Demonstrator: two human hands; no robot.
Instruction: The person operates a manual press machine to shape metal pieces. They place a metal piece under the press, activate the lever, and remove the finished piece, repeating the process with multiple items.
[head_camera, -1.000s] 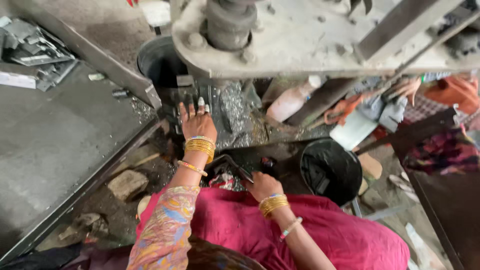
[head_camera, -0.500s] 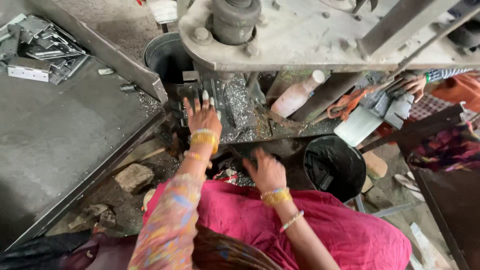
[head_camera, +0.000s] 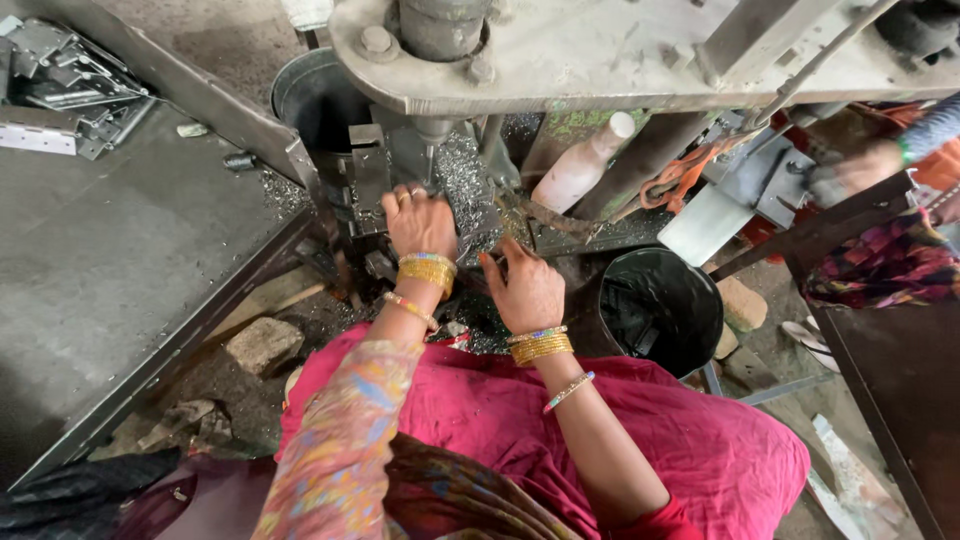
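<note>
- Since half a second ago the right hand (head_camera: 527, 288) has moved up from the lap toward the machine, and the left hand (head_camera: 420, 222) has stayed put at the metal block.
- Left hand lies palm down, fingers spread and released, resting on the grey press fixture (head_camera: 372, 180) just under the vertical spindle (head_camera: 432, 140); whether it pins a small part beneath, I cannot tell.
- Right hand sits just right of the left, fingers curled toward a small metal piece (head_camera: 478, 243) at the fixture's near edge; whether it grasps it, I cannot tell.
- Metal shavings (head_camera: 462, 172) glitter around the fixture.
- Far left on the grey worktop (head_camera: 110, 250): a heap of stamped metal brackets (head_camera: 62, 85).
- A pale plastic bottle (head_camera: 582, 165) leans behind the machine; a black bucket (head_camera: 668, 310) stands right of the hands.
- Another person's hand (head_camera: 850, 172) shows far right, blurred.
</note>
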